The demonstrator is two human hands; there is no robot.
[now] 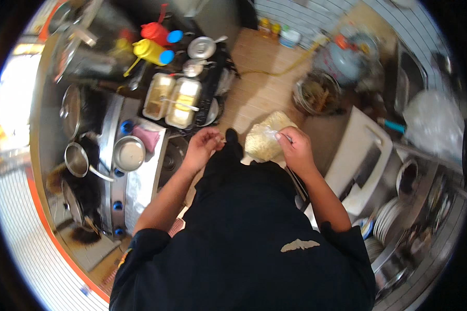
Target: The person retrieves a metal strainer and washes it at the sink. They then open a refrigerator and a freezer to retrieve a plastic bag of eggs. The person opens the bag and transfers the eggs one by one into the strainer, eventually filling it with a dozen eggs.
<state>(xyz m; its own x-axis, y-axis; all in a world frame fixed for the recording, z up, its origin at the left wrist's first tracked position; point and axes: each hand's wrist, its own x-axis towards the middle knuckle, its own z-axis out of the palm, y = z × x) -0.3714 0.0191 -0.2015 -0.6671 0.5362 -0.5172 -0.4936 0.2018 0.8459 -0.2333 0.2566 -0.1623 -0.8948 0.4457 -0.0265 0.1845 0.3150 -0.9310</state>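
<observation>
My right hand pinches the gathered top of a clear plastic bag filled with a pale yellowish food that I cannot identify. The bag hangs before my legs, left of that hand. My left hand is raised to the left of the bag, apart from it, with its fingers curled and the thumb near the fingertips; whether something small is between them cannot be told. Beyond my left hand stand two rectangular containers with food and utensils in them.
At left, a gas stove bears pans and a small metal pot. Red and yellow squeeze bottles lie beyond. At right are a white cutting board, stacked plates, a bucket and a gas cylinder.
</observation>
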